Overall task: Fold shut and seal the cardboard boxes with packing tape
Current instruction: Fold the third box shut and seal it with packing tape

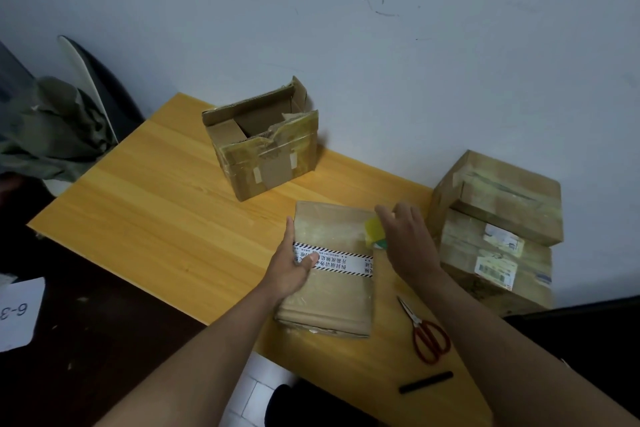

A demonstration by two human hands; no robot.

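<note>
- One closed cardboard box (329,274) lies near the table's (145,204) front edge, a printed tape strip (337,258) across its top.
- The left hand (291,267) grips the box's left edge, thumb pressing the strip.
- The right hand (407,243) holds a yellowish tape roll (374,231), mostly hidden beneath the fingers.
- Red-handled scissors (424,333) and a black marker (426,382) lie right of the box.
- An open box (263,146) stands behind; two stacked boxes (495,229) sit right.
</note>
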